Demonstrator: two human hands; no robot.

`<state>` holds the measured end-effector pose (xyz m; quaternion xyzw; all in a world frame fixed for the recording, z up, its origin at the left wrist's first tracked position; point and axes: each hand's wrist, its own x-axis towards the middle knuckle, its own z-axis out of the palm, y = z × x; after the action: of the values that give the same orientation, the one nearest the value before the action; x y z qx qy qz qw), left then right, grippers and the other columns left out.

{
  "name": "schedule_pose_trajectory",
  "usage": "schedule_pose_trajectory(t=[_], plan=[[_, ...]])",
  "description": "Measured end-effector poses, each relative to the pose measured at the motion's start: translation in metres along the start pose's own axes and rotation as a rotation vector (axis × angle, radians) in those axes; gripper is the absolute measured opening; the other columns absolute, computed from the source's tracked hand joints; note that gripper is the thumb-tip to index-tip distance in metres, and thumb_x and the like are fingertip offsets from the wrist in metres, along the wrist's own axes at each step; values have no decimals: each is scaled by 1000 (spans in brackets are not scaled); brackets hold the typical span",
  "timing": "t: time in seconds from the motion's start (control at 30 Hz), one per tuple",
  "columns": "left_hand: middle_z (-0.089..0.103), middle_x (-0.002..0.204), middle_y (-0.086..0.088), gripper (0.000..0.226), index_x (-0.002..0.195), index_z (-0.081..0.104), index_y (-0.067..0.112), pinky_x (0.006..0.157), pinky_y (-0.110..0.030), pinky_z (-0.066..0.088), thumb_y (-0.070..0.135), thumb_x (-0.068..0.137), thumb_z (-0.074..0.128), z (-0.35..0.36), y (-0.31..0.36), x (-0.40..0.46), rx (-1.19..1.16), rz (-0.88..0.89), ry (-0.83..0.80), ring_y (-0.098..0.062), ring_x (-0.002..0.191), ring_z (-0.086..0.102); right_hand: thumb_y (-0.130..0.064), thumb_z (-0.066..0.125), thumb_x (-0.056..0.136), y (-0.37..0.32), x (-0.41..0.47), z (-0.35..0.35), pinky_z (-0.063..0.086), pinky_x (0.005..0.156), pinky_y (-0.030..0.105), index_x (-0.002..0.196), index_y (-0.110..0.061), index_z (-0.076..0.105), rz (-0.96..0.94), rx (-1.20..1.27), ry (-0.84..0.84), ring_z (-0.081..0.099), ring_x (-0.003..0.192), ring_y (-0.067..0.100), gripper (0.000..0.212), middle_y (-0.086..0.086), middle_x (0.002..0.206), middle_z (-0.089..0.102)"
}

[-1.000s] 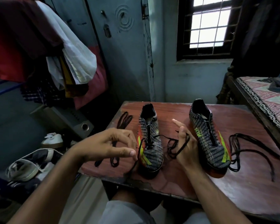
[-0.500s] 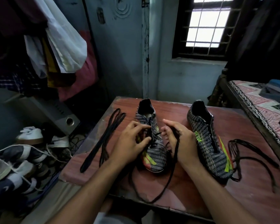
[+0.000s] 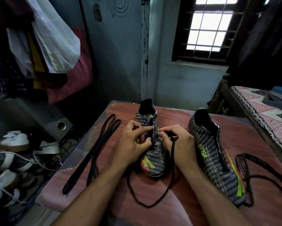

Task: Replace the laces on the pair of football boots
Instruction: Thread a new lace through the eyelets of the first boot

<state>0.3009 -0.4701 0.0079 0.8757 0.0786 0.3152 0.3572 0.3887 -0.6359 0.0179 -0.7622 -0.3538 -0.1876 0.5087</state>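
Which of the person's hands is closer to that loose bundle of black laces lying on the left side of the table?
Left. The left hand works on the near boot, just right of the loose laces; the right hand sits beyond that boot, farther away.

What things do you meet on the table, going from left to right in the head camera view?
Loose black laces → left hand → boot being laced → right hand → second boot → another bunch of black laces.
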Motion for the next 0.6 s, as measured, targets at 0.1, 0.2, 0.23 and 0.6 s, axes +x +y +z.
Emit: schedule_pose_trajectory(t=[0.1,0.2,0.23,0.6], plan=[[49,102,12,40,119,75,38,82,-5,40,30,80,72,-1,0,-2,-27,15,-8,-4,93,55,-8,80,86,0,-3,1,52,79,16,91,-15,79,-28,-29,-40,67,85,2,9,-9,91,71],[50,102,10,39,116,76,36,78,-6,41,24,80,73,-2,4,-3,-68,18,-11,-2,85,55,-9,80,85,2,-2,1,54,79,22,90,-15,78,-42,-42,-60,67,84,4,8,-9,90,71],[50,102,9,38,115,76,36,77,-6,42,23,79,72,-2,5,-4,-79,29,-14,-1,82,55,-9,80,85,1,-2,1,54,79,23,89,-15,78,-48,-43,-67,67,83,3,8,-9,89,71],[51,87,14,26,103,72,31,73,-6,36,39,80,63,-5,15,-6,-2,70,-54,-3,83,55,-21,87,80,-4,-3,-5,56,73,22,84,-27,77,116,93,-102,70,73,3,13,-19,78,73]])
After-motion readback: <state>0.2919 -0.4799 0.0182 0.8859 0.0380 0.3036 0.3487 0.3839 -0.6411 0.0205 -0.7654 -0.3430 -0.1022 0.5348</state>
